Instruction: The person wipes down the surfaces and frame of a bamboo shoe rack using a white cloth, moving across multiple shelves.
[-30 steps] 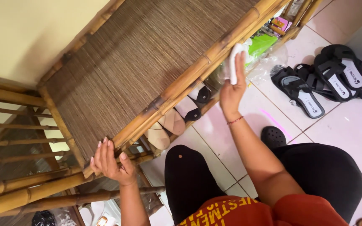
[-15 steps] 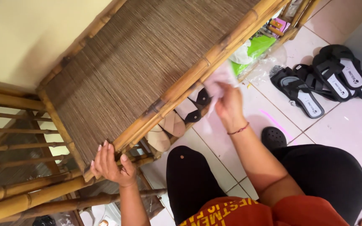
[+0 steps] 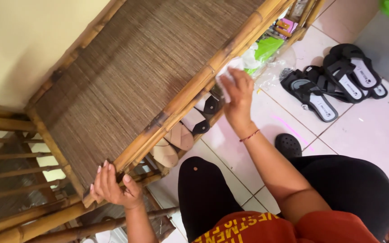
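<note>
My right hand [image 3: 236, 96] is closed on a white cloth [image 3: 225, 80] just right of centre, pressing it against the front bamboo rail [image 3: 190, 92] of the rack; my left hand [image 3: 111, 186], at the lower left of the frame, is wrapped around the rack's near corner, fingers curled over the edge and holding nothing else. To wipe this rail well, I judge I should keep the cloth bunched flat under my fingers, follow the pole along its length, and work around the raised joints where dust likely sits; the left hand bracing the corner should keep the rack from rocking. The woven top [image 3: 131, 76] fills the upper middle of the frame. The shelf beneath holds shoes: beige flats [image 3: 173, 144] toward the lower centre and black-and-white shoes [image 3: 201, 114] beside them; further up and right, a green plastic bag [image 3: 266, 47] lies tucked in the rack. On the tiled floor [image 3: 374, 130] at the right, black sandals [image 3: 334, 81] lie in a cluster, with one black clog [image 3: 288, 145] near my knee.
</note>
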